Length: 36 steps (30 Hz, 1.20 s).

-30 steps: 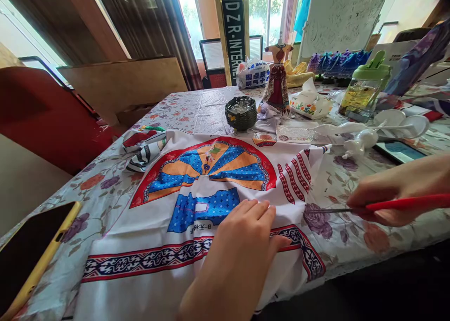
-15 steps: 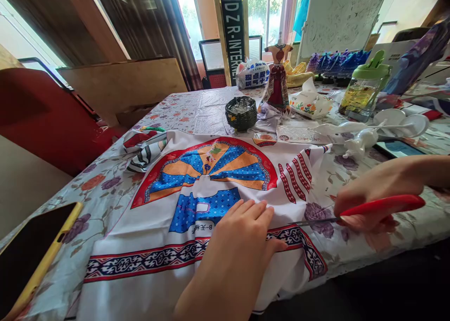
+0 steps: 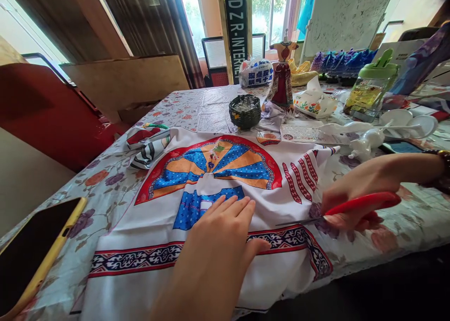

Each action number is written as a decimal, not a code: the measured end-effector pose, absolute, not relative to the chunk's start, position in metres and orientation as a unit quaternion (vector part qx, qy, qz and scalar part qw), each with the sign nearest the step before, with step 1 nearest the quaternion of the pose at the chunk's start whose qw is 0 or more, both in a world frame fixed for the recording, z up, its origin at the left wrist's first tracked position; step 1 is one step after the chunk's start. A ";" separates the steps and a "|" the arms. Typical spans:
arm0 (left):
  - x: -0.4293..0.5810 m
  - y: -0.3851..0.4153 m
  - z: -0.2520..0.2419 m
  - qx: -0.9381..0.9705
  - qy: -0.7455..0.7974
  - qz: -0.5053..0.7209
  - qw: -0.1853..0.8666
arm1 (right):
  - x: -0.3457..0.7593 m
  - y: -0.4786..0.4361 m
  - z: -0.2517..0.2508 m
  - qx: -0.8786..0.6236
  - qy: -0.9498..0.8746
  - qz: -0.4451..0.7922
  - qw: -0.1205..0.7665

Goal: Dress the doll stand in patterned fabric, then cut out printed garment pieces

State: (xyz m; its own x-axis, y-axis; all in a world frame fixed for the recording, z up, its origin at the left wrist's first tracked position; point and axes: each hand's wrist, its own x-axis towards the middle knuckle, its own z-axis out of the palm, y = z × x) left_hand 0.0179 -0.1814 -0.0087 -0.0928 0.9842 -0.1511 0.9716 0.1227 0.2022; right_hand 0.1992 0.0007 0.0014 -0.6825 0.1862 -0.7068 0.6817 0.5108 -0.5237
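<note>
A white printed cloth (image 3: 267, 208) lies spread before me, with an orange, blue and red fan shape, a blue bodice shape and a dark patterned border band (image 3: 151, 259). My left hand (image 3: 221, 227) rests flat on it, fingers stretched over the blue print and thumb near the band. On the right, my right hand (image 3: 355, 204) is closed round red-handled scissors (image 3: 369, 203). Their blades point left, over the cloth just above the band's right part. Whether the blades are parted is hard to make out.
A phone in a yellow case (image 3: 45, 260) lies at the left. Behind the cloth stand a dark woven basket (image 3: 245, 112), a dressed doll form (image 3: 282, 77), a tissue pack (image 3: 314, 100) and a green-lidded jar (image 3: 369, 89). A floral cover (image 3: 197, 105) spans the table.
My right hand and the scissors have moved left, the blades reaching further over the cloth. My left hand has slid slightly left. The view has shifted a little.
</note>
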 end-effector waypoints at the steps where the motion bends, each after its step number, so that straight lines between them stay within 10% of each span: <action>1: 0.017 -0.183 -0.009 0.664 0.738 0.033 0.121 | 0.196 0.002 0.001 0.231 0.786 -0.444 0.363; 36: 0.022 -0.169 -0.022 0.568 0.637 0.412 0.318 | 0.212 0.000 0.000 0.171 0.720 -0.570 0.357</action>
State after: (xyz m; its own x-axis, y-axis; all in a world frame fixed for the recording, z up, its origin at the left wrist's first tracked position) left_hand 0.0225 -0.1687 -0.0222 -0.1526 0.9862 0.0638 0.4623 0.0142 0.8866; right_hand 0.2117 -0.0002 0.0003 -0.6863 -0.1617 -0.7092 0.6530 0.2924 -0.6986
